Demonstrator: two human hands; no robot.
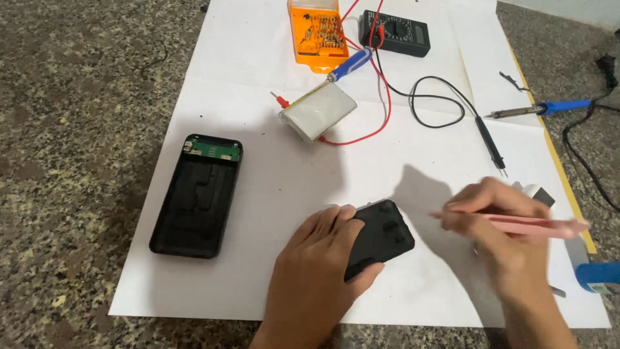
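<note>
My left hand [316,271] rests on a flat black plastic cover [384,236] lying on white paper [271,194], thumb under its near edge and fingers on its left end. My right hand [500,232] hovers to the right of the cover and grips a pink tool [529,224] shaped like tweezers, its tip pointing left toward the cover. An opened black power-bank shell [197,197] with a green circuit board [213,150] at its far end lies at the left.
Farther back lie a silver battery pouch [318,111] with red wire, a blue-handled screwdriver [350,64], an orange bit case [315,32], a black multimeter [395,32] with probes, and a blue-handled soldering iron [542,108]. Blue tape roll [597,276] sits at right. Speckled stone surface surrounds the paper.
</note>
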